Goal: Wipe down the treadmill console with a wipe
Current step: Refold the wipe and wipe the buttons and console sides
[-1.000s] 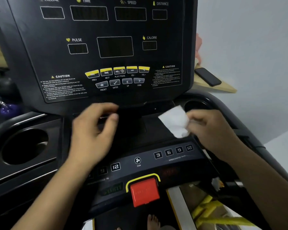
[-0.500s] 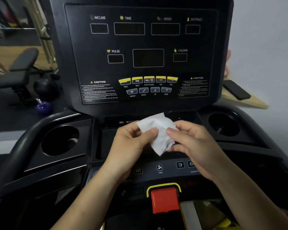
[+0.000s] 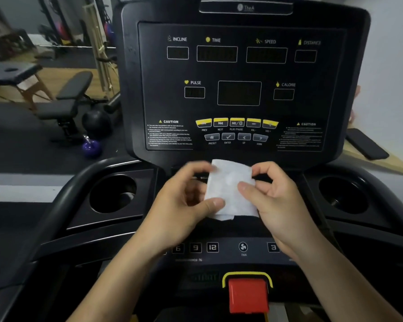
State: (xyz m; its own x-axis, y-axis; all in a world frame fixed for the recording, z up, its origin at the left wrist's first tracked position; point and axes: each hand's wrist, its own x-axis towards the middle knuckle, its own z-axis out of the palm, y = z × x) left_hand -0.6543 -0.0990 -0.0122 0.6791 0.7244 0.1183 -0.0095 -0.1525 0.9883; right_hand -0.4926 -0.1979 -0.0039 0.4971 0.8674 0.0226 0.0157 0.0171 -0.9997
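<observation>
Where my right hand (image 3: 275, 196) alone held the wipe (image 3: 230, 189) a second ago, both hands now pinch it, thumbs in front, my left hand (image 3: 186, 201) on its left edge. They spread the white sheet open just below the treadmill console (image 3: 240, 73). Wiping, I judge, has not begun, but the sheet looks nearly ready. Legible on the panel: INCLINE, TIME, SPEED, DISTANCE, PULSE, CALORIE, CAUTION twice, PREV, NEXT, PLAY/PAUSE, PRESET, ENTER; lower down, FAN and 6, 9, 12, 3.

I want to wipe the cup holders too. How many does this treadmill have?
2. The left cup holder lies to the left of the left hand, the right cup holder to the right of the right hand. None appears hidden.
</observation>
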